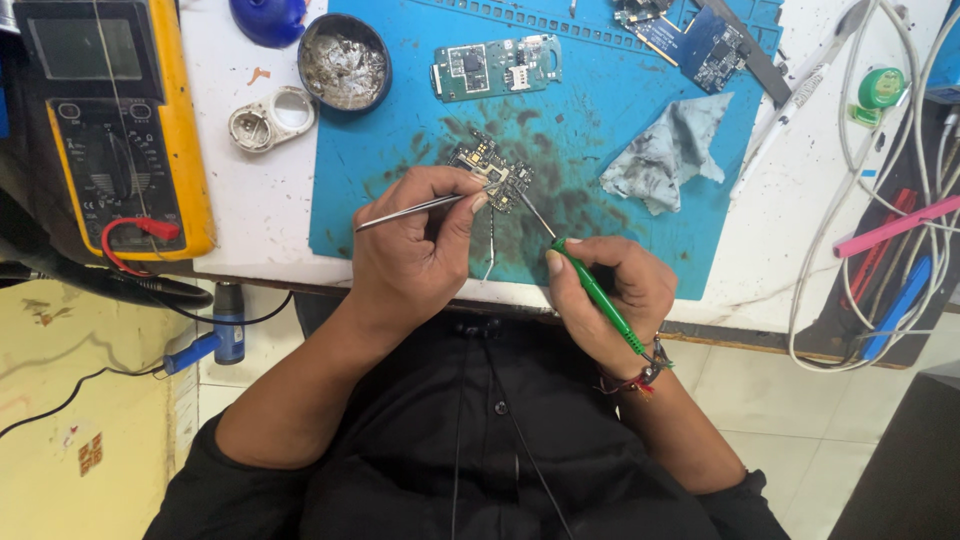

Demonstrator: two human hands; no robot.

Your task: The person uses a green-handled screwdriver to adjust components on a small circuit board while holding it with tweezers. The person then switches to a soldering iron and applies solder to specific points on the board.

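Head view: left hand [415,245] pinches metal tweezers [410,210] against a small circuit board [492,170]. Right hand [610,290] clasps a green-handled tool [598,295]. A round tin [344,62] nearby holds grey residue.

Small dark circuit board [490,170] flat on stained blue mat [600,120]

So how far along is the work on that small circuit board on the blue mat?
Done: the small circuit board lies bare on the blue mat, with other boards set aside, such as the green board. In hand: the left hand holds tweezers to it, and the right hand points a green-handled iron at its edge. Left: the board is not yet back in any casing.
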